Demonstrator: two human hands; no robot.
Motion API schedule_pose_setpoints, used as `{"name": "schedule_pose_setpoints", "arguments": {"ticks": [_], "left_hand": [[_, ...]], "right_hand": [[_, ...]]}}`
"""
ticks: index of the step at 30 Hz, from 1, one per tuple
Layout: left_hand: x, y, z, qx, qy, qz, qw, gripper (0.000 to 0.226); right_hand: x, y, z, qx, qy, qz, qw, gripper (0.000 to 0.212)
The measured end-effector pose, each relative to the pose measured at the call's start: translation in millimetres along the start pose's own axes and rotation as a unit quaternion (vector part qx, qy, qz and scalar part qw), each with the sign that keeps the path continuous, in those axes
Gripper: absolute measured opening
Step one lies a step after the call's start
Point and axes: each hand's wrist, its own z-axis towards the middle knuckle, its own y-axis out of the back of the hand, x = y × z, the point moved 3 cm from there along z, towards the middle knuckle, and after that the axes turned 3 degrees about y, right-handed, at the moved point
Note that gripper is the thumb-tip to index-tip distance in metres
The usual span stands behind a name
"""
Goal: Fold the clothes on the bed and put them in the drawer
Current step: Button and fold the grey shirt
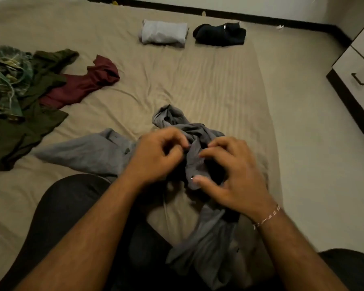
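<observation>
Grey fabric is the story up close: a grey button shirt [189, 148] lies crumpled right in front of the seated person, one sleeve trailing off toward nine o'clock, a tail hanging down at six. Both hands are in it. The left hand [156, 156] has its fingers curled, the grip pinching the cloth near the placket; the right hand [235, 175] is curled over the bunched middle, thumb pressing by a small button. Looks like they're sorting it out, not yet folding it.

Moving out to nine and ten o'clock, the unfolded backlog: an olive green garment [29, 127], a maroon shirt [82, 85] and a patterned green piece [4, 80], all loose on the beige bed [198, 80].

Far end, twelve o'clock: two finished folds, a light grey bundle [163, 33] and a dark navy one [220, 34], side by side.

At two o'clock, the white drawer unit [359, 72] sits closed. So, my read: two folded, four to go, nothing stowed yet as far as can be seen.
</observation>
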Motion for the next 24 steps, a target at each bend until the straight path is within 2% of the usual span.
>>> {"name": "schedule_pose_setpoints", "arguments": {"ticks": [2, 3, 4, 5, 7, 9, 10, 12, 13, 14, 16, 17, 18, 19, 21, 24], "left_hand": [[15.4, -25.7, -5.8, 0.171, 0.019, 0.095, 0.98, 0.034], [28.1, -37.3, -8.3, 0.203, 0.021, 0.162, 0.965, 0.053], [39.9, -45.1, -9.1, 0.201, 0.033, 0.223, 0.953, 0.072], [49.0, -48.8, -7.1, 0.183, 0.054, 0.269, 0.944, 0.087], [65.5, -48.5, 1.4, 0.142, 0.108, 0.337, 0.924, 0.107], [78.7, -41.2, 6.9, 0.105, 0.152, 0.385, 0.904, 0.11], [81.5, -35.6, 8.3, 0.083, 0.166, 0.405, 0.895, 0.101], [83.7, -22.6, 11.9, 0.03, 0.169, 0.41, 0.896, 0.058], [79.1, -15.4, 13.7, -0.004, 0.167, 0.388, 0.906, 0.035], [78.6, -8.2, 15.3, -0.033, 0.174, 0.342, 0.923, 0.023], [72.9, 5.7, 18.7, -0.078, 0.201, 0.22, 0.951, 0.02], [72.6, 13.0, 19.8, -0.093, 0.225, 0.172, 0.955, 0.022], [72.1, 18.1, 21.0, -0.106, 0.247, 0.131, 0.954, 0.022], [72.4, 23.4, 20.3, -0.125, 0.275, 0.088, 0.949, 0.02], [77.5, 31.7, 21.1, -0.185, 0.321, -0.039, 0.928, 0.021], [84.6, 44.1, 18.5, -0.248, 0.399, -0.189, 0.862, 0.021]], "right_hand": [[-13.3, -16.6, -5.3, 0.139, -0.027, -0.121, 0.983, 0.084], [-24.4, -24.2, -9.5, 0.189, -0.056, -0.155, 0.968, 0.093], [-37.0, -30.7, -13.5, 0.214, -0.093, -0.154, 0.96, 0.093], [-50.5, -35.7, -16.8, 0.212, -0.129, -0.133, 0.96, 0.084], [-69.8, -37.8, -17.9, 0.152, -0.175, -0.067, 0.97, 0.053], [-85.6, -31.3, -19.7, 0.064, -0.214, 0.007, 0.975, 0.03], [-92.5, -24.5, -21.4, 0.018, -0.246, 0.046, 0.968, 0.021], [-108.4, -10.9, -29.5, -0.074, -0.313, 0.162, 0.933, 0.011], [-114.5, -6.0, -35.1, -0.109, -0.333, 0.238, 0.906, 0.01], [-117.3, -3.1, -39.6, -0.136, -0.342, 0.307, 0.878, 0.014], [-120.4, -2.3, -44.7, -0.174, -0.374, 0.377, 0.829, 0.039], [-121.6, -5.6, -45.4, -0.187, -0.39, 0.39, 0.813, 0.038], [-123.4, -7.2, -45.8, -0.2, -0.399, 0.395, 0.803, 0.029], [-125.6, -9.9, -45.3, -0.208, -0.411, 0.393, 0.795, 0.02], [-126.8, -9.7, -45.7, -0.233, -0.453, 0.392, 0.766, 0.018], [-123.8, -1.7, -45.2, -0.294, -0.491, 0.413, 0.708, 0.02]]}}
